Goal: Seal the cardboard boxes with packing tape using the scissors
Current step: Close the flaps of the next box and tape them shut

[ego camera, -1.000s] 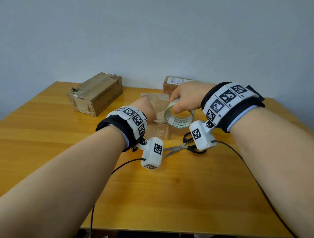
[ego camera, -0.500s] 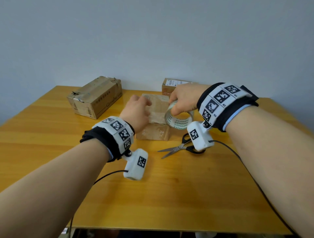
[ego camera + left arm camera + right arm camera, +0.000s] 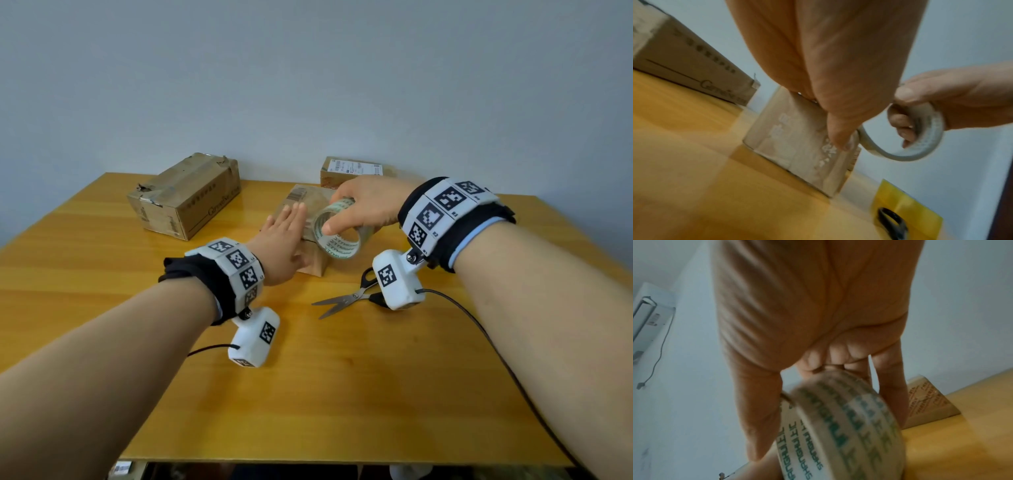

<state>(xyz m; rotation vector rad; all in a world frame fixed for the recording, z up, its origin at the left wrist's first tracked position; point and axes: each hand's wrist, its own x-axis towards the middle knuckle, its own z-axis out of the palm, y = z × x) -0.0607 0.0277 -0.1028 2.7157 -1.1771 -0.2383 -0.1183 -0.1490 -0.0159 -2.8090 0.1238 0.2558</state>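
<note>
A small cardboard box (image 3: pixel 309 200) stands mid-table. My left hand (image 3: pixel 289 221) lies flat on its top with straight fingers, and its thumb (image 3: pixel 839 139) presses the box's near face (image 3: pixel 793 146). My right hand (image 3: pixel 359 209) grips a roll of clear packing tape (image 3: pixel 339 236) printed in green, held on edge over the box's right side, thumb on the rim and fingers through the core. In the right wrist view the tape roll (image 3: pixel 840 426) fills the lower frame under curled fingers (image 3: pixel 836 356). Open scissors (image 3: pixel 344 300) with black handles lie on the table in front of the box.
A larger worn cardboard box (image 3: pixel 186 197) sits at the back left, and a small labelled box (image 3: pixel 352 168) at the back beside the wall. Wrist-camera cables trail over the wooden table (image 3: pixel 308 394). The near edge runs along the bottom.
My left hand drew back from the tape, then came forward and flattened on the box top. The right hand kept its hold on the roll and tilted it up slightly.
</note>
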